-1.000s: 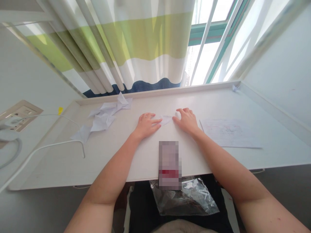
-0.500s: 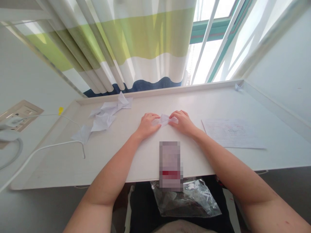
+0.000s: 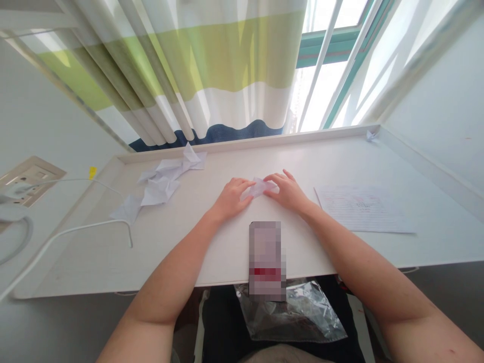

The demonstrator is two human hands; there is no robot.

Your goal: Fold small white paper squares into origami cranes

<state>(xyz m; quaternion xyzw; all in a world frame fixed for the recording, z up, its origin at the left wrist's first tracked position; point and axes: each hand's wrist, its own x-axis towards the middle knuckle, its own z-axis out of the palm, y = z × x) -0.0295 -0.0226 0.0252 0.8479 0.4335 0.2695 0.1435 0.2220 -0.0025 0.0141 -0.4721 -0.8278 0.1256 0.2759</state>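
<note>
Between my two hands, low over the white desk (image 3: 212, 252), is a small piece of folded white paper (image 3: 259, 187). My left hand (image 3: 233, 197) pinches its left side, thumb towards me and fingers on the far side. The right side is gripped by my right hand (image 3: 286, 190), with its thumb and index finger on the paper and another finger raised. Parts of the paper are hidden behind the fingers. Closer to me, a blurred-out rectangular object (image 3: 266, 252) lies at the desk's front edge.
Several folded white papers (image 3: 161, 189) lie at the left, near a white cable (image 3: 94, 223). A stack of lined paper (image 3: 365, 209) rests at the right. One small folded paper (image 3: 371, 135) sits in the far right corner. A clear plastic bag (image 3: 295, 317) is on my lap.
The paper has flattened slightly and shifted a little to the right between my hands. A finger of my right hand has lifted. The other things stay where they were.
</note>
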